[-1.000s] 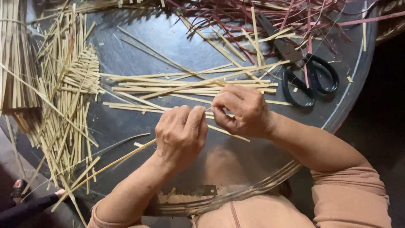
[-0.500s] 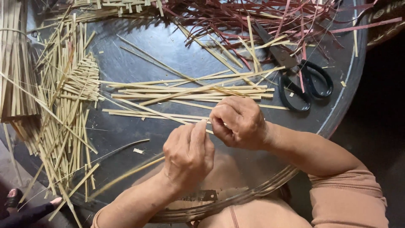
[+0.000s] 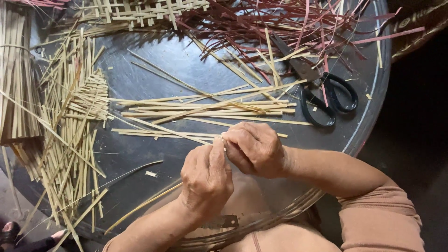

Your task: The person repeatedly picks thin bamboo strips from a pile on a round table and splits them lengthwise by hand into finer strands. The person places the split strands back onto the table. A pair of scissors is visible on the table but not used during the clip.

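Pinching, seemingly, one thin bamboo strip between both closed hands.

head camera, looking down, close over tray

Two hands; one scissors; one round tray; many strips

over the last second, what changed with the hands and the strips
Both hands shifted a little right and toward the body: left hand, right hand, fingertips staying pinched together on a thin strip. Scissors, the strip piles and round tray stayed put.
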